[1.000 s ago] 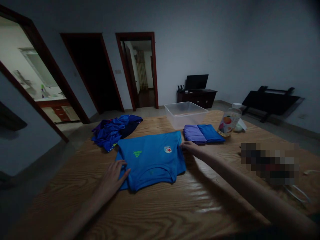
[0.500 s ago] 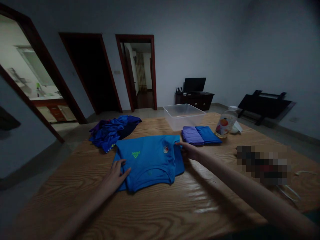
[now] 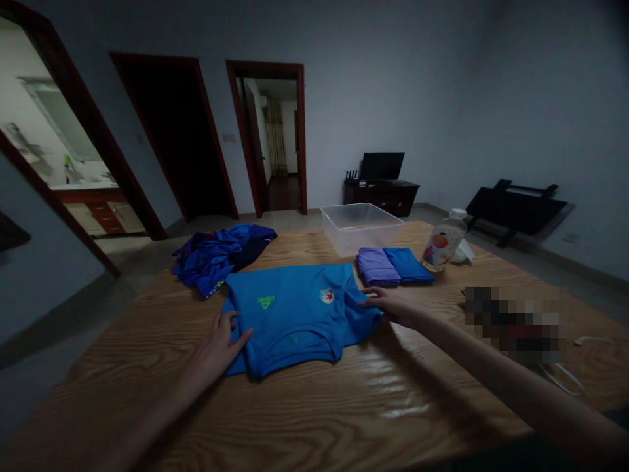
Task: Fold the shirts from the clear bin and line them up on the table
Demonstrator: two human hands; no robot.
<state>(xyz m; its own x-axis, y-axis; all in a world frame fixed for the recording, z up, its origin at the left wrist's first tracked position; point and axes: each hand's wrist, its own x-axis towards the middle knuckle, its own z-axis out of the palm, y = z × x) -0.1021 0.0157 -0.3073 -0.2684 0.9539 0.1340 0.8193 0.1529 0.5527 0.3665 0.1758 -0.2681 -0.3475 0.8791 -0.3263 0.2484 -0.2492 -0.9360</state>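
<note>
A blue T-shirt (image 3: 289,314) lies on the wooden table, its neckline toward me, with a green logo and a round badge on its front. My left hand (image 3: 223,341) rests on the shirt's left edge, thumb and fingers apart on the cloth. At the other side, my right hand (image 3: 396,307) pinches the sleeve, which spreads out to the right. Just beyond that hand sit two folded pieces of clothing, one purple (image 3: 377,266) and one blue (image 3: 407,264), side by side.
A crumpled heap of dark blue clothing (image 3: 209,259) lies at the table's far left. Farther back stands a clear plastic bin (image 3: 361,229). To the right are a drink bottle (image 3: 445,242), a white crumpled item (image 3: 464,252), a pixelated object and a white cable (image 3: 565,379).
My right hand has moved right and a little toward me, drawing the sleeve outward from the shirt's body. My left hand stays at the left edge. The view has shifted slightly.
</note>
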